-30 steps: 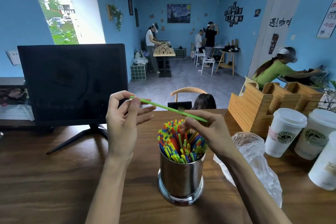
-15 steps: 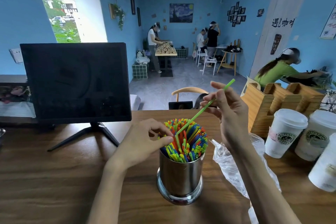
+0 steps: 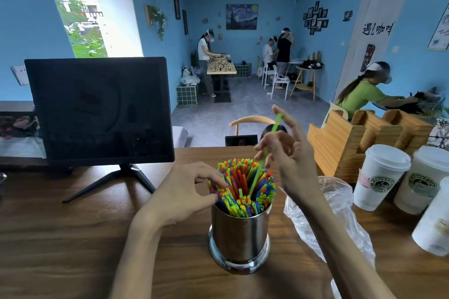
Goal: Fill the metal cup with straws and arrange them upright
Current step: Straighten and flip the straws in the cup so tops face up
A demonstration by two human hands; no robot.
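Observation:
A shiny metal cup (image 3: 239,238) stands on the wooden table (image 3: 60,238), packed with several upright straws (image 3: 239,184) in red, blue, yellow and green. My right hand (image 3: 289,160) pinches a single green straw (image 3: 257,175) above the cup; its lower end is down among the other straws and its top sticks up past my fingers. My left hand (image 3: 184,192) is at the cup's left rim, fingertips touching and parting the straws there.
A black monitor (image 3: 97,109) on a stand is at the back left. A crumpled clear plastic bag (image 3: 337,211) lies right of the cup. White lidded paper cups (image 3: 379,175) and a wooden holder (image 3: 352,143) stand at the right. Other people work further back.
My right hand has swung the green straw from lying flat to nearly upright and lowered its end into the bundle. My left hand let go of it and moved to the cup's left rim.

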